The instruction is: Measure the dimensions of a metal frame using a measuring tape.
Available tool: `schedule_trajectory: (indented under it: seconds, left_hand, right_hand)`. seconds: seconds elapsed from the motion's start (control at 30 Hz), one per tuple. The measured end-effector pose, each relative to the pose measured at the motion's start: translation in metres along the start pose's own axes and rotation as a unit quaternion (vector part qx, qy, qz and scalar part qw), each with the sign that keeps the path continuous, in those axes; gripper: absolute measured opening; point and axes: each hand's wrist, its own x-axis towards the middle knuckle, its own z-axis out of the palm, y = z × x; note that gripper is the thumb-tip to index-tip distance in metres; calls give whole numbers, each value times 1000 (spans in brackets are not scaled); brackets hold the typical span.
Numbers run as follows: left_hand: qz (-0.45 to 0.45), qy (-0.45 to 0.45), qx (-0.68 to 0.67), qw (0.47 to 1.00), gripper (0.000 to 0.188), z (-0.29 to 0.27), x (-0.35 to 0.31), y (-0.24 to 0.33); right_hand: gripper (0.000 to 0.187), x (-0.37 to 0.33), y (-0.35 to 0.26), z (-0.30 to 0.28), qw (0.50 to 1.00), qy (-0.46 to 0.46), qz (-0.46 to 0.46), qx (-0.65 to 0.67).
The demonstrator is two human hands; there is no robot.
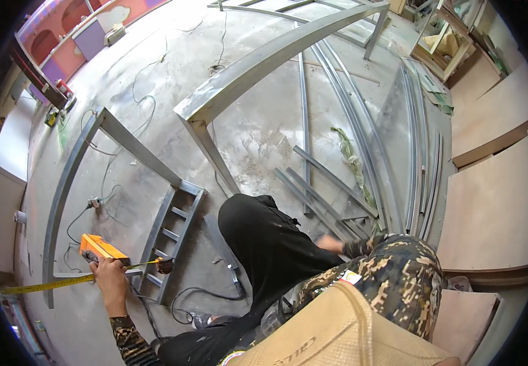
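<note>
My left hand [111, 283], at lower left, has its fingers closed on a yellow measuring tape [50, 285] that stretches out to both sides. Against its fingertips is an orange block-shaped tool [102, 247] whose kind I cannot make out. The tape's right end meets a small dark brown thing [165, 265] over a ladder-like welded steel frame [178, 213]. My right hand [330, 244] is blurred beside my black-clad knee [251, 226], near short steel tubes [319, 198] on the floor; its fingers are not clear.
A large steel frame [264, 61] stands ahead. Long steel tubes [349, 116] lie at right, beside wooden panels [489, 207]. Cables and a plug connector [93, 202] trail across the floor at left. A tan textured sheet [331, 329] covers the near edge.
</note>
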Motion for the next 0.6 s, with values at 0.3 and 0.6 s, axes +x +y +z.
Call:
schedule_trajectory:
  seconds: [0.3,0.6]
  left_hand:
    - [12,-46,-86,995,10,84,-3,-53]
    - [5,-25,-133,991,8,154,31,-114]
  right_hand:
    - [12,-35,-169,-9,772,-159,518,332]
    - [13,105,-225,-7,755,-141,534,353]
